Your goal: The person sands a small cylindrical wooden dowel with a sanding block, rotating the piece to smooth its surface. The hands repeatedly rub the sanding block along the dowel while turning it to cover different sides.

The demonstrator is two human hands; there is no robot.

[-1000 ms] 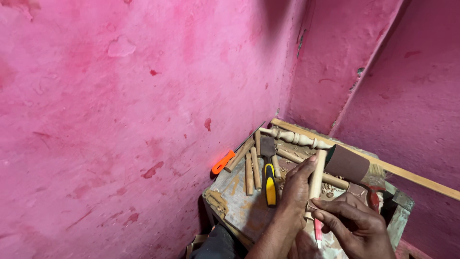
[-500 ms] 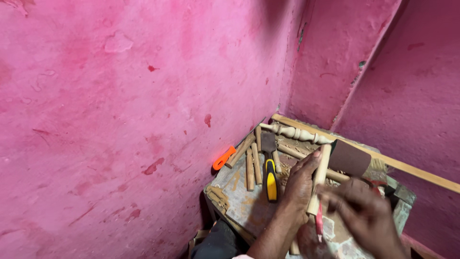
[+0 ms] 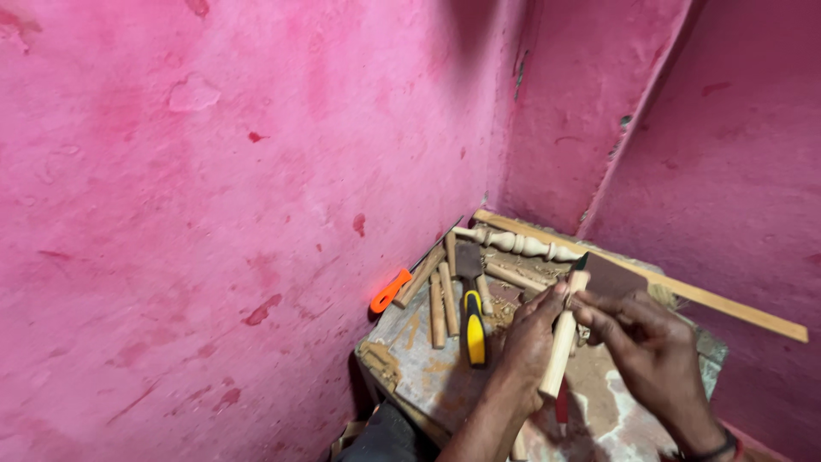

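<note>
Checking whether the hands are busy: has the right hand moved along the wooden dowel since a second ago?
Yes. The right hand has moved up the wooden dowel to its top end, toward the turned spindle.

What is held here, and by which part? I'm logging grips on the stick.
A plain wooden dowel: left hand around its middle, right hand fingertips pinching the upper end.

Left hand (image 3: 532, 342) clenched, right hand (image 3: 643, 335) pinching

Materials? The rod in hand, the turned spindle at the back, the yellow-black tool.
Rod: bare pale wood, apparently unfinished, matte.
Spindle: same light wood, lathe-turned beads, unvarnished look.
Tool: glossy yellow-and-black handle, probably plastic; its metal part is unclear.
</note>
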